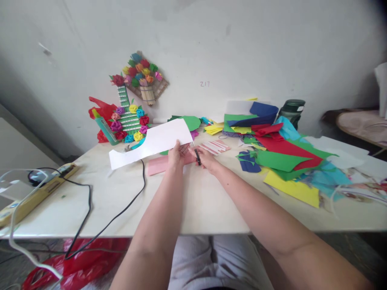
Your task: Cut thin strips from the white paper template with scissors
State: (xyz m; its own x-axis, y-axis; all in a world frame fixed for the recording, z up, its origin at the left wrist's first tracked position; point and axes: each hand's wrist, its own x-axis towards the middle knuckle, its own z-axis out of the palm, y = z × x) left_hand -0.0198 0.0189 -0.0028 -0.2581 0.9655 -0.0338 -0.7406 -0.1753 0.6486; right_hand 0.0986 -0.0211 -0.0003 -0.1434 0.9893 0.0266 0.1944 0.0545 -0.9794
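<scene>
My left hand (177, 152) grips a white sheet of paper (160, 137) by its right part; the sheet has a curved cut-out along its left edge and is held above the table. Close beside it, my right hand (204, 158) is closed on dark-handled scissors (197, 156), whose tip meets the right edge of the white sheet. Under my hands lies a strip of pink paper (159, 165). Just beyond my right hand is a pink piece with white strips (214, 146) on it.
Coloured paper scraps (281, 159) are heaped at the right, before a dark green bottle (292, 112). Paper-flower crafts (131, 121) and a glue bottle (105, 129) stand at the back left. A power strip (51, 187) and a black cable (123, 217) lie at the left.
</scene>
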